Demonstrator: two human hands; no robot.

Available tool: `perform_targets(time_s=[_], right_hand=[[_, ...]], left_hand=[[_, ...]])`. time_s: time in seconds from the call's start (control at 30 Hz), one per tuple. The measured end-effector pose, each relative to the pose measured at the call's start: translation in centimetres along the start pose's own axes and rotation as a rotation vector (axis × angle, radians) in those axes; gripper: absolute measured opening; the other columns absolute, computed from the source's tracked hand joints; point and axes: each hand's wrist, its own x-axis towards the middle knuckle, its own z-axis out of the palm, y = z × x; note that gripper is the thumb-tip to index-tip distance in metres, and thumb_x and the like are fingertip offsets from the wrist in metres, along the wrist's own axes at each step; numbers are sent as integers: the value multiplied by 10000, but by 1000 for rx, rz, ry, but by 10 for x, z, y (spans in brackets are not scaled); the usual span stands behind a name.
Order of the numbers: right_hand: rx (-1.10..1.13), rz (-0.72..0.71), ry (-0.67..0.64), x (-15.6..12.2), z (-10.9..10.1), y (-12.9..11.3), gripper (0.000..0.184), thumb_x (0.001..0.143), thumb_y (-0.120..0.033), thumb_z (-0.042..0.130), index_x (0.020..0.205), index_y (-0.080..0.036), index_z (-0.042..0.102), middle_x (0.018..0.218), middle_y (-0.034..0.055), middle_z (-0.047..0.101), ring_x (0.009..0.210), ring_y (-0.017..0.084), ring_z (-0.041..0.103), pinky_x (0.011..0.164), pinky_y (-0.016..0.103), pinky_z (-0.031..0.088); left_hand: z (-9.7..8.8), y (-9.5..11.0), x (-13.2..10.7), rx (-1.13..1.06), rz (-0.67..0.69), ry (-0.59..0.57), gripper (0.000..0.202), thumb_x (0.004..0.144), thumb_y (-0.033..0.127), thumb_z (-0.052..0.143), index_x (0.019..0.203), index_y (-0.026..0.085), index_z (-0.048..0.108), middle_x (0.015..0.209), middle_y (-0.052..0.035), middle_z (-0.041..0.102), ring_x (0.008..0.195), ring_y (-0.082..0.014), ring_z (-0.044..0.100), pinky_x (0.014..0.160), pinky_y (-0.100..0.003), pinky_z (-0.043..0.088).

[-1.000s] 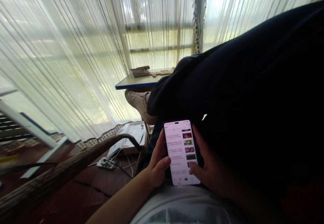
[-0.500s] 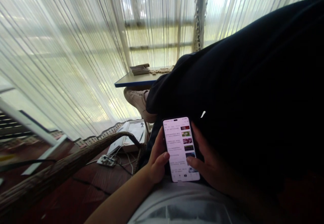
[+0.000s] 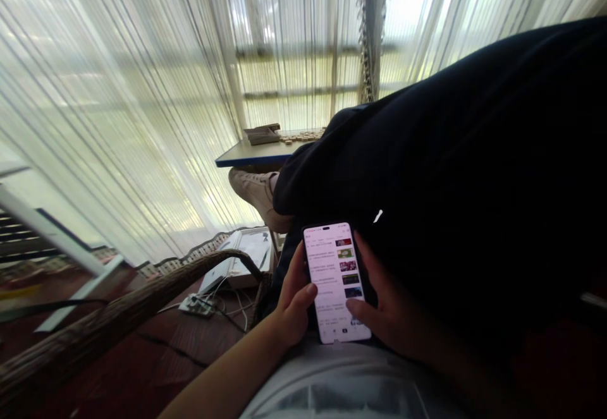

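Observation:
A smartphone [image 3: 334, 286] with a lit white screen is held upright over my lap, showing a list of text lines with small pictures down its right side. My left hand [image 3: 294, 302] grips its left edge, the thumb lying at the border of the screen. Along the right edge my right hand [image 3: 379, 299] is wrapped, its thumb over the lower right of the screen. The fingers behind the phone are hidden. Dark trousers [image 3: 427, 134] cover my crossed legs, and a light shoe [image 3: 256, 191] shows beyond the knee.
A blue-edged table [image 3: 253, 157] with a grey box [image 3: 262, 134] and small tiles [image 3: 301, 137] stands ahead. Sheer curtains [image 3: 156, 90] hang behind. At left are a brown armrest [image 3: 142, 302], an open white box [image 3: 251, 251] and a power strip [image 3: 196, 305] with cables on the floor.
The view has shifted slightly, with the table and phone a little lower or further left. Both hands keep their hold on the phone; the screen list looks nearly the same.

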Motion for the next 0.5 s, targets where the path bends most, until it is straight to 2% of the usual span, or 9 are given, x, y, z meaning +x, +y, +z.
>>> perform_targets(time_s=[0.13,0.27,0.5], right_hand=[[-10,23,-20,-9,7,-3,998,793,-162,578,1516,-443,-50,1574,-14,252,1375,286,393,1067,534,422],[-35,-20,-27,-5,4,-1,1020,766,-98,568,1509,-470,-24,1569,-41,265,1382,260,389,1110,512,379],[26,-40,-37,4,-3,3,871,858,-152,529,1519,-456,50,1572,-43,257,1351,255,429,1092,493,411]], left_hand=[[-1,1,-5,-20,3,-16,555,879,310,627,1409,351,464,1387,-17,558,1242,-242,539,988,-330,485],[-2,0,-5,-11,21,18,556,866,311,646,1394,357,480,1362,-23,579,1228,-250,552,969,-341,501],[-1,-2,-1,0,18,39,574,853,340,661,1398,333,482,1364,-46,576,1242,-271,538,1001,-375,480]])
